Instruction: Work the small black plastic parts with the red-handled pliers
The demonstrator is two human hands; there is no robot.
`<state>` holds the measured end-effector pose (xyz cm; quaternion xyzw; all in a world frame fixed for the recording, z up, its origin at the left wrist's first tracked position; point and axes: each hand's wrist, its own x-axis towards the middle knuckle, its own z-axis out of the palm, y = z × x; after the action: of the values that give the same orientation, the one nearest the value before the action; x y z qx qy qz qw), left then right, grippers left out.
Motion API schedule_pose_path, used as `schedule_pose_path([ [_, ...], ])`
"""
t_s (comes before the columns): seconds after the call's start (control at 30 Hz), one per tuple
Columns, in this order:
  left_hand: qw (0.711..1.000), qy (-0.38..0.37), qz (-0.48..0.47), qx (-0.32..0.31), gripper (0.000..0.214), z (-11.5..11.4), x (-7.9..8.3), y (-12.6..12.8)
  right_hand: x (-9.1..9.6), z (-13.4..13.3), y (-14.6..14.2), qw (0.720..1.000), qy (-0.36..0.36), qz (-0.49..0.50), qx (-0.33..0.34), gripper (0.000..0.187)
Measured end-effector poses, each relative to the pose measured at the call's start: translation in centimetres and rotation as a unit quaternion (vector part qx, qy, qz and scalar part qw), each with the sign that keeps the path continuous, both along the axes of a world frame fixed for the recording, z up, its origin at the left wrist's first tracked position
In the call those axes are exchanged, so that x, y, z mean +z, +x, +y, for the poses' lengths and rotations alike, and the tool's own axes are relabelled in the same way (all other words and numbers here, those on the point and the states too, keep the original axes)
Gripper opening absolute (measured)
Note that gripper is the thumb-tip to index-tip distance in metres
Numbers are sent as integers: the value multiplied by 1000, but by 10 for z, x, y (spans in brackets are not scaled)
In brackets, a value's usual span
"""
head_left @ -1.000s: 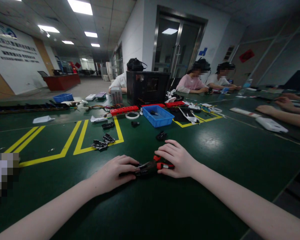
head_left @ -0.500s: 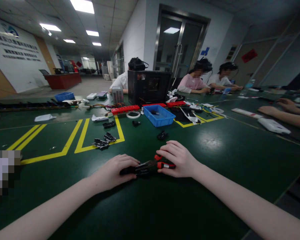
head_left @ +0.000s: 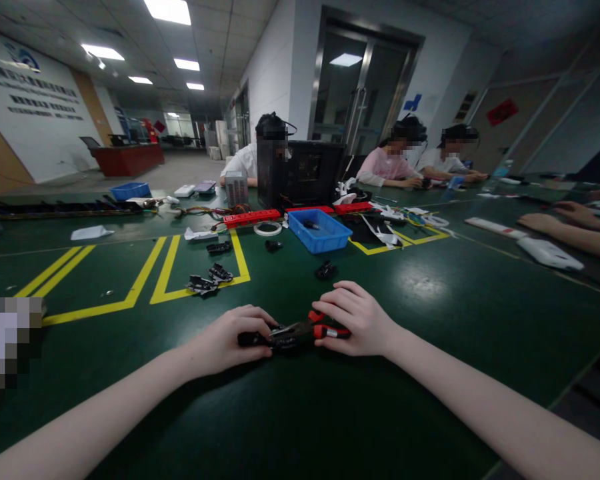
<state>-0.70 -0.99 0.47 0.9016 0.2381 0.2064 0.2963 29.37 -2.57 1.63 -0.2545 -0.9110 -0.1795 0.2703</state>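
My right hand is closed round the red-and-black handles of a pair of pliers, whose jaws point left. Between thumb and fingers, my left hand grips a dark black plastic part close to the green tabletop. The plier jaws lie against this part, overlapping it; whether they bite into it I cannot tell. Beyond my hands rests a small black part. Similar black pieces lie on and beside the yellow tape to the left.
A blue bin with a dark item in it stands ahead, near a white tape ring. Behind are red strips and a black computer case. People sit across the table; a co-worker's hands rest at right.
The fingers of my left hand have shifted slightly on the black part. The pliers and my right hand stay almost where they were. The view has moved a little.
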Motion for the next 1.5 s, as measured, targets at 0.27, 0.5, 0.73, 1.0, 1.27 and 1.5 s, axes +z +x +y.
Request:
schedule_pose_path([
  [0.27,999,-34,-6,1,10,1,1,0,0,-1,0,1000,-15,2,-5,46],
  [0.5,1000,-28,-2,2,10,1,1,0,0,0,0,999,-51,11,10,44],
  [0.73,1000,-20,-9,12,10,-2,4,1,0,0,-1,997,-70,7,12,44],
  [1.0,1000,-25,-10,11,8,-3,5,1,-1,-2,-3,997,-79,0,12,44],
  [1.27,1000,-20,-11,4,13,-1,4,1,-1,0,2,996,-90,-13,2,45],
  [1.5,1000,-9,-6,-9,12,2,2,1,-2,-2,0,995,-97,-8,1,45],
])
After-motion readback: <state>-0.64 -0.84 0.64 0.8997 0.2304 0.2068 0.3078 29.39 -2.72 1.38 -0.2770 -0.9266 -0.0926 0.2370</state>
